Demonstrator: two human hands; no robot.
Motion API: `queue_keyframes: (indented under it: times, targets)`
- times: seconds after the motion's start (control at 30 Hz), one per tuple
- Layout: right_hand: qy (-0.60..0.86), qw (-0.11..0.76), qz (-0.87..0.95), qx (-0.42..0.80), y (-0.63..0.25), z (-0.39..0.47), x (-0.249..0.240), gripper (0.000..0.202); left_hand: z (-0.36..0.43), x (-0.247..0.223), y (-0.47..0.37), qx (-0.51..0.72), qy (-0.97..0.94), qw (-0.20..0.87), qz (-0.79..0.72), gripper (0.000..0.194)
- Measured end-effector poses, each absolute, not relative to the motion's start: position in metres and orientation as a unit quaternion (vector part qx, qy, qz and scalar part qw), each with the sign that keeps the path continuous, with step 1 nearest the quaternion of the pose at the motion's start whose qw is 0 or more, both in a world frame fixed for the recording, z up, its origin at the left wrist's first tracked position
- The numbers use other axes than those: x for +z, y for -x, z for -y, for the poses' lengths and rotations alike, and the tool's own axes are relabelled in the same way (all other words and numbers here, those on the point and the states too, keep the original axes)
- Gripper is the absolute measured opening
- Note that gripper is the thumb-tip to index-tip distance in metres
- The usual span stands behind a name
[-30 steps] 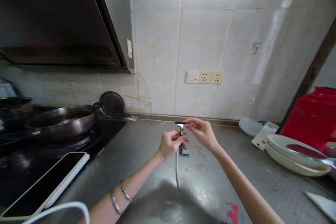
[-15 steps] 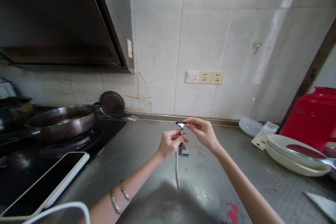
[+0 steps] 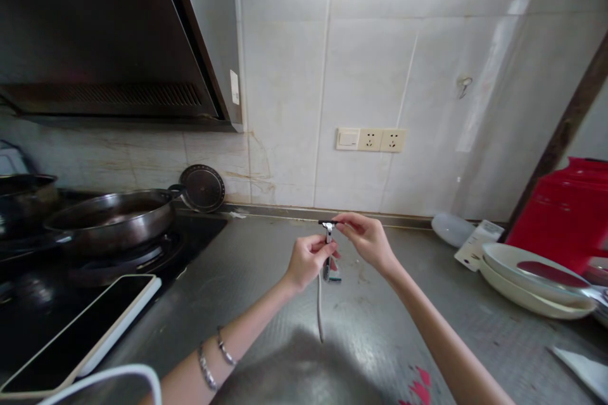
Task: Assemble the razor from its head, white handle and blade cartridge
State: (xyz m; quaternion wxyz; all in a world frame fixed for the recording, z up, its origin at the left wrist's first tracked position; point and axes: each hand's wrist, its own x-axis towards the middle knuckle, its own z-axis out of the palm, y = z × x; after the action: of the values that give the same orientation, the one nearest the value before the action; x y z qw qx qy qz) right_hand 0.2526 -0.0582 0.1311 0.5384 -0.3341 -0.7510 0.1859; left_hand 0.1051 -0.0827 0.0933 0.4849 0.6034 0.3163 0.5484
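Note:
My left hand point(image 3: 305, 261) is closed round the upright handle of a small silver and black razor-like tool point(image 3: 329, 235), held above the metal counter. The fingers of my right hand point(image 3: 365, 237) pinch the right end of the dark bar at its top. A thin grey cord point(image 3: 320, 313) hangs down just below my left fingers; its upper end is hidden. Behind the handle's lower part, a small clear and green piece point(image 3: 335, 278) shows, and I cannot tell whether it touches the tool.
At the left, a steel pan point(image 3: 116, 218) sits on the black stove, with a phone point(image 3: 80, 335) and white cable in front. White dishes point(image 3: 536, 291), a card point(image 3: 479, 245) and a red container point(image 3: 563, 218) stand at the right. Red scraps point(image 3: 422, 386) lie near the front.

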Motion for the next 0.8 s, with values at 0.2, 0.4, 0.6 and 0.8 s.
queue_keyframes:
  times: [0.2, 0.4, 0.6, 0.8]
  targets:
    - [0.339, 0.539, 0.748, 0.187, -0.252, 0.061, 0.135, 0.015, 0.082, 0.096, -0.102, 0.537, -0.613, 0.489, -0.312, 0.029]
    - [0.340, 0.551, 0.735, 0.201, -0.250, 0.060, 0.133, 0.018, 0.082, 0.101, -0.099, 0.524, -0.612, 0.505, -0.309, 0.029]
    - [0.344, 0.535, 0.753, 0.171, -0.253, 0.061, 0.134, 0.025, 0.076, 0.105, -0.094, 0.522, -0.612, 0.503, -0.316, 0.031]
    - [0.374, 0.524, 0.752, 0.138, -0.253, 0.065, 0.138, 0.024, 0.062, 0.108, -0.084, 0.540, -0.575, 0.518, -0.330, 0.036]
